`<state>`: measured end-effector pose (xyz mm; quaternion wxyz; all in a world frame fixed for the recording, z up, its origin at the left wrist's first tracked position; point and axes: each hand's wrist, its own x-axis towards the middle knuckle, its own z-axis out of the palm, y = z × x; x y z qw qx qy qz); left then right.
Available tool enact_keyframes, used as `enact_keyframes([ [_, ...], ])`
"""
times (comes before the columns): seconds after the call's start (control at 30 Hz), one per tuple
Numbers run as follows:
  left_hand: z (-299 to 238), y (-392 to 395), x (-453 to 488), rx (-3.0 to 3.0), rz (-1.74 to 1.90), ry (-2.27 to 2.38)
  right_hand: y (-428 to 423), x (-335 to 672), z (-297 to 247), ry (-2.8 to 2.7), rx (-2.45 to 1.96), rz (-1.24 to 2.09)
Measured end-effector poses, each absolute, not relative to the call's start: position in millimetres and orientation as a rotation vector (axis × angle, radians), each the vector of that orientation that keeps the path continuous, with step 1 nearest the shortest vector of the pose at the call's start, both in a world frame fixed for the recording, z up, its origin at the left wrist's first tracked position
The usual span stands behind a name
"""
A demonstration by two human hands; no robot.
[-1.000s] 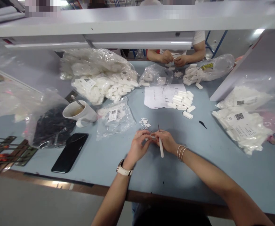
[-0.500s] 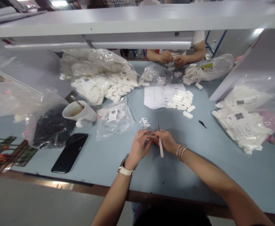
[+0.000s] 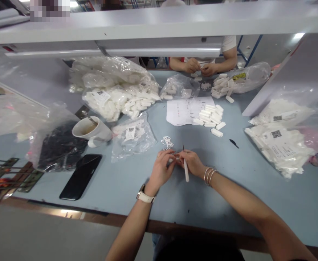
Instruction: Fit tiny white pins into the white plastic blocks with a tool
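Your left hand (image 3: pixel 161 169) and right hand (image 3: pixel 193 163) pinched small white part (image 3: pixel 177 157) between them, over table (image 3: pixel 115 192); your right also held white-handled tool (image 3: pixel 186 171). Part judged light, stiff, slick; ends seemed best hold.

White mug (image 3: pixel 103 132) holding spoon (image 3: pixel 90 119), phone (image 3: pixel 80 177) nearby

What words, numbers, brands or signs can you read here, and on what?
None are legible.
Lower right bag, QR-code label: too small.
Upper right bag, QR-code label: too small.
Small clear bag, QR-code label: too small.
Large bag of white parts, label: blurred.
Paper sheet, printed marks: too small.
Far bag, yellow marking: blurred.
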<state>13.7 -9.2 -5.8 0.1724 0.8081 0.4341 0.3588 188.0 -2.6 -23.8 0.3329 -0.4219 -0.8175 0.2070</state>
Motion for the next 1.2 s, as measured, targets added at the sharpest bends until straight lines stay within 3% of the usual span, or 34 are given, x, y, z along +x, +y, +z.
enact_keyframes([
  [0.57, 7.0, -14.6, 15.8, 1.849, 0.917, 1.405, -5.1, 187.4, -16.9, -1.986, -0.921, 0.575],
  [0.83, -9.9, -1.6, 2.0, 2.117, 1.053, 1.467, -4.7, 186.9, -19.0, -1.990, -0.999, 0.571],
  [1.2, -13.9, 2.3, -3.6, 2.341, 0.833, 1.619, -3.7, 188.0, -20.4, -2.048, -1.058, 0.542],
])
